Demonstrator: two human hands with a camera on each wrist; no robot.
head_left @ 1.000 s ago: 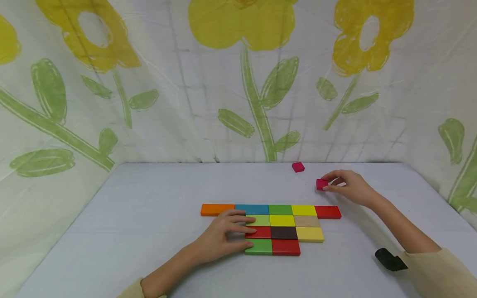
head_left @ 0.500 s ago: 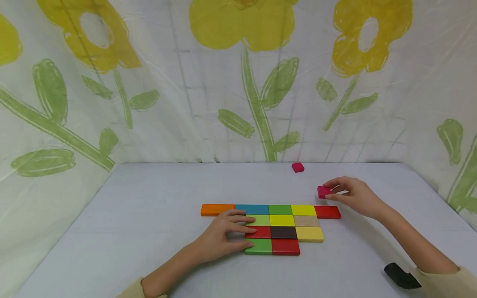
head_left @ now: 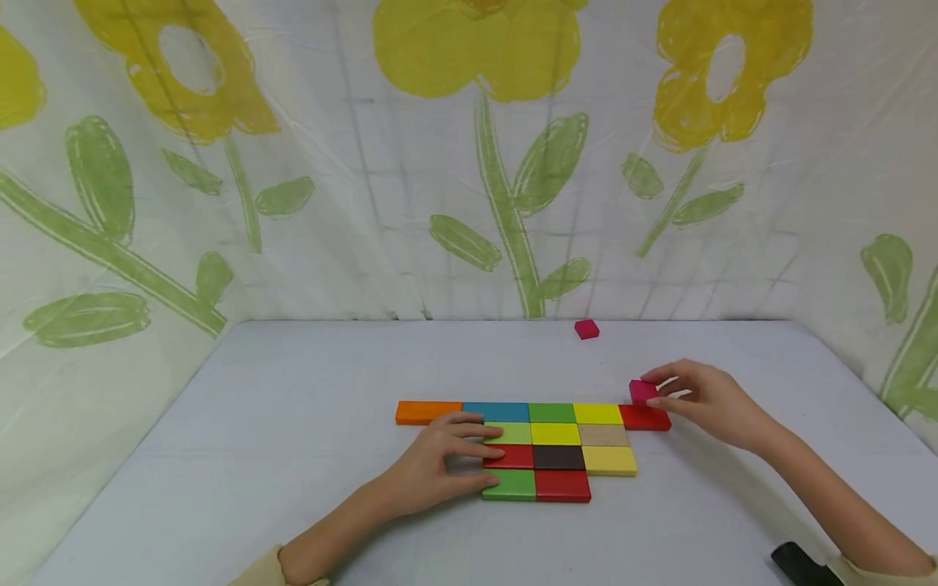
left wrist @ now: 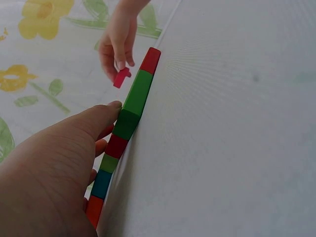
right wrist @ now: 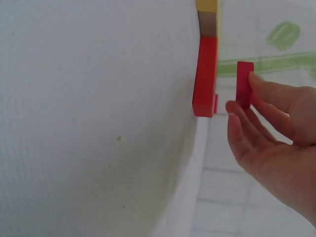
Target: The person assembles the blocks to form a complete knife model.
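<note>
Flat coloured wooden blocks lie side by side in several rows on the table. My left hand [head_left: 428, 468] rests at the left side of the lower rows, its fingertips touching the light green block [head_left: 515, 433], the red block [head_left: 516, 456] and the green block [head_left: 513, 486]. Between thumb and fingers, my right hand [head_left: 709, 405] pinches a small pink block [head_left: 642, 391]. In the right wrist view this pink block [right wrist: 244, 81] is held above the red end block [right wrist: 206, 74], with a gap between them. A second pink block [head_left: 586, 329] lies alone near the back edge.
The top row runs from an orange block [head_left: 428, 413] through a blue block [head_left: 495, 412] to the red one at the right. A black strap-like piece [head_left: 804, 565] sits by the right sleeve. A flower-printed curtain [head_left: 337, 203] hangs behind the white table [head_left: 242, 456].
My right hand has come nearer and slightly right with the pink block, from behind the top row to above its red end. The left hand and the laid blocks have stayed put.
</note>
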